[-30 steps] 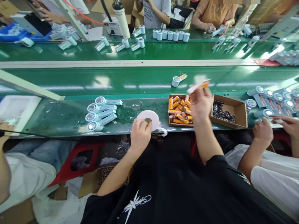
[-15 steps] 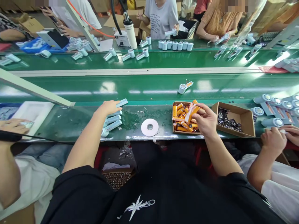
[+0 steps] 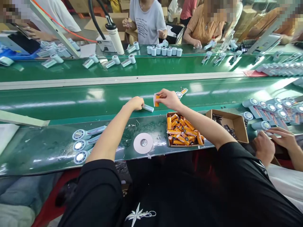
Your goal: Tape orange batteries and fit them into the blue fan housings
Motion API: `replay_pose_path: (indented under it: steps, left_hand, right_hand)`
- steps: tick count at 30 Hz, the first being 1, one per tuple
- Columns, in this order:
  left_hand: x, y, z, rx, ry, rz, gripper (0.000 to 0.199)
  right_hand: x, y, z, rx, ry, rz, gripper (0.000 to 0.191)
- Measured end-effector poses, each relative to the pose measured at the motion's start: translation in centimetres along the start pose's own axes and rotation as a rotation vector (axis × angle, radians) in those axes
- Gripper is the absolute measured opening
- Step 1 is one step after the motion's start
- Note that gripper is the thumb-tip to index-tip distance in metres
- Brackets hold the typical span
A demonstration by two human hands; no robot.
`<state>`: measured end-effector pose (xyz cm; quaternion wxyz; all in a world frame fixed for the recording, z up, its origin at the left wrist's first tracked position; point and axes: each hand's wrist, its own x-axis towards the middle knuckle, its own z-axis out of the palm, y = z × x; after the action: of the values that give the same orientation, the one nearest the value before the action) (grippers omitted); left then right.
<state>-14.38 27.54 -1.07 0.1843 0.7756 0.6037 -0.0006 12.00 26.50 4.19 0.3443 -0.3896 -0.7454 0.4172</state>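
My left hand (image 3: 136,103) is closed on a light blue housing (image 3: 148,108), whose long handle part points right over the green belt. Just to the right, my right hand (image 3: 167,98) pinches an orange battery (image 3: 156,100) with a white strip on its side. The two held things are a small gap apart. Below my right forearm stands a cardboard box of orange batteries (image 3: 168,138). A roll of white tape (image 3: 143,143) lies flat on the bench. Several light blue housings (image 3: 80,145) with round fan-like ends lie left of my left forearm.
A box of small black parts (image 3: 239,127) stands at the right, near more blue housings (image 3: 276,108) and a co-worker's hands (image 3: 267,145). One housing (image 3: 179,94) lies on the belt behind my right hand. People work across the belt.
My left hand has moved right and lifted a housing from the row. My right hand has carried the orange battery from the box up and left. The view has shifted.
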Motion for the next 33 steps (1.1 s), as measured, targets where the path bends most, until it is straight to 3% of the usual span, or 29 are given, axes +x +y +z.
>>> replay_pose_path:
  steps: [3, 7, 19, 24, 26, 28, 30, 32, 33]
  left_hand:
    - [0.3, -0.4, -0.7, -0.025, -0.042, -0.02, 0.012]
    - [-0.1, -0.7, -0.8, -0.052, 0.025, -0.084, 0.025]
    - [0.5, 1.7, 0.6, -0.125, 0.182, -0.159, 0.025]
    - [-0.2, 3.9, -0.5, -0.118, 0.233, -0.185, 0.023]
    - [-2.4, 5.0, -0.8, -0.104, 0.304, -0.19, 0.031]
    - [-6.6, 5.8, 0.1, -0.1, 0.378, -0.131, 0.038]
    - [-12.5, 6.0, 2.5, -0.117, 0.37, 0.047, 0.037]
    - [-18.8, 5.8, 5.9, -0.106, 0.208, 0.269, 0.036]
    - [-21.7, 5.6, 7.8, -0.062, 0.171, 0.314, 0.037]
  right_hand:
    - [2.9, 1.3, 2.6, -0.347, -0.206, -0.033, 0.03]
    - [3.7, 1.8, 4.6, -0.707, -0.37, -0.103, 0.03]
    - [4.4, 1.2, 7.7, -0.986, -0.6, -0.015, 0.033]
    - [3.8, -0.8, 6.2, -0.994, -0.654, 0.007, 0.044]
    - [2.2, -2.3, 3.8, -0.975, -0.612, -0.024, 0.053]
    - [-0.9, -3.9, 0.3, -0.879, -0.518, -0.113, 0.058]
    - [-5.7, -5.2, -3.8, -0.698, -0.433, -0.204, 0.051]
    - [-11.4, -6.1, -7.3, -0.525, -0.413, -0.195, 0.039]
    - [-14.2, -6.3, -8.4, -0.47, -0.394, -0.169, 0.035]
